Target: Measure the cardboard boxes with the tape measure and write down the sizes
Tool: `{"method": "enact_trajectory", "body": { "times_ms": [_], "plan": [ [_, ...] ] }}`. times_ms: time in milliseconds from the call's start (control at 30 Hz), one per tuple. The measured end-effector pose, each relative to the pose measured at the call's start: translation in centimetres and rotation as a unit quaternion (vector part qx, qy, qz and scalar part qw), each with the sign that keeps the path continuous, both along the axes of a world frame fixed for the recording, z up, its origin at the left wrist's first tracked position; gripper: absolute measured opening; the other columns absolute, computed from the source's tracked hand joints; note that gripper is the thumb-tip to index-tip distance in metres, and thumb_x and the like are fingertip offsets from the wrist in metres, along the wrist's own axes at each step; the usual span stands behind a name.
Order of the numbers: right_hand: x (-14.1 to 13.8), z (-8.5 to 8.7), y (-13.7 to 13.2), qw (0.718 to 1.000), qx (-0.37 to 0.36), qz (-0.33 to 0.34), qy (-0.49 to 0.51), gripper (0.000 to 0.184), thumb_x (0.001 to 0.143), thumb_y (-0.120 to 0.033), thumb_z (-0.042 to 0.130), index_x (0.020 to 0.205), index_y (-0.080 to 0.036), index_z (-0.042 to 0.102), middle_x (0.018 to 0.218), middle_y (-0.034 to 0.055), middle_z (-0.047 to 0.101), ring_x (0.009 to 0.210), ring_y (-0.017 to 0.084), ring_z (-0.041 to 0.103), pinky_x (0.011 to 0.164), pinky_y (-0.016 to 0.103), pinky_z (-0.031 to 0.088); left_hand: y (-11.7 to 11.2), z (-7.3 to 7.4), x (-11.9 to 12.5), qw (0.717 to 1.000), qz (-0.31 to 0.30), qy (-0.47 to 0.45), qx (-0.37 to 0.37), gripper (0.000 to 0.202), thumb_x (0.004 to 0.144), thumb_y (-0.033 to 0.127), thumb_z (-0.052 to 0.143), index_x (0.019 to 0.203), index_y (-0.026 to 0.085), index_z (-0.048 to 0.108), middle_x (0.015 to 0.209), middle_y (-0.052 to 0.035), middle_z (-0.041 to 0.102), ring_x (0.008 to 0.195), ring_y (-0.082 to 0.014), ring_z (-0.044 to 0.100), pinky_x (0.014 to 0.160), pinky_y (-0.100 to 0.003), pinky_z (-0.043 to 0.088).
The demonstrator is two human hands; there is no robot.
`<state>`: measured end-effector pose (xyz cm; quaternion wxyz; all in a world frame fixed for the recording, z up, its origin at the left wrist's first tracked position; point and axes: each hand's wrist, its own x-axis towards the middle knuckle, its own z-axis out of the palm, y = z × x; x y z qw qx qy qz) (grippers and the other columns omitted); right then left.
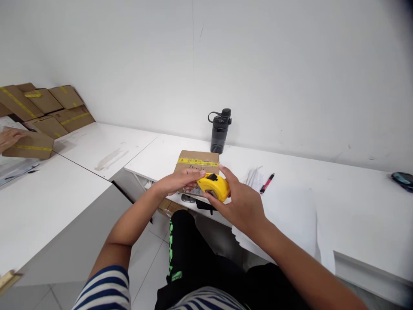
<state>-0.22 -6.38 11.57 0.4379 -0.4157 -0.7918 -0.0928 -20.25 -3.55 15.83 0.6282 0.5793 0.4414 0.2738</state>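
Tape measure (217, 186): up in the air now, held between both hands, right in front of the box and covering its lower right part.
Right hand (247, 202): grasping firmly, wrapped around the back of the yellow case, thumb below and fingers over the top.
Left hand (179, 180): closing on the front end of the case, thumb along the upper edge, fingers curled underneath; cannot tell whether pinching the metal tip.
Box (190, 167): resting at the near edge of the worktop (342, 193), closed, with yellow tape (198, 162) across the top and handwriting (195, 168) just below.
Done so far: box sealed and marked, tape measure picked up and gripped at both ends.
Left, judging from here: no blade seen lying along the box, so apparently no measuring under way; looks like an early stage.
Pen (267, 183): lying untouched on the worktop, right beside the papers (290, 224); cannot read any figures there.
Bottle (219, 132): standing upright behind the box, out of the action.
Far left: another person's hand (11, 138) on a separate carton (34, 145), near a stack of cartons (45, 103).
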Motion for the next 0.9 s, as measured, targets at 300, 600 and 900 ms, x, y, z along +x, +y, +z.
{"method": "enact_trajectory", "body": {
  "times_ms": [300,600,900],
  "plan": [
    [2.1,-2.4,0.5,0.992,0.077,0.097,-0.003,0.055,0.092,-0.041,0.058,0.139,-0.02,0.038,0.097,0.0088,0.074,0.079,0.024,0.073,0.062,0.034,0.057,-2.1,-3.4,0.2,1.0,0.003,0.001,0.026,0.05,0.08,0.064,0.059,0.07,0.017,0.045,0.06,0.0063,0.036,0.051,-0.0056,0.029,0.049,-0.021,0.022],
    [7.3,-6.0,-0.9,0.987,0.045,0.155,0.005,0.057,0.089,-0.036,0.064,0.137,-0.024,0.038,0.096,0.008,0.071,0.08,0.021,0.071,0.066,0.031,0.059,-3.8,-11.0,7.3,0.967,-0.058,-0.247,0.007,0.069,0.055,0.055,0.085,0.108,0.02,0.056,0.1,-0.0038,0.063,0.092,-0.0162,0.06,0.08,-0.027,0.046],
    [15.4,-6.3,5.9,0.975,-0.176,0.047,0.125,0.07,0.1,-0.052,0.005,0.112,-0.019,0.065,0.108,0.0133,0.069,0.096,0.021,0.067,0.073,0.034,0.055,2.7,-13.9,15.4,0.968,0.11,-0.214,0.071,0.061,0.064,0.061,0.077,0.099,0.013,0.067,0.099,-0.0112,0.072,0.09,-0.0212,0.067,0.086,-0.033,0.051]
  ]
}}
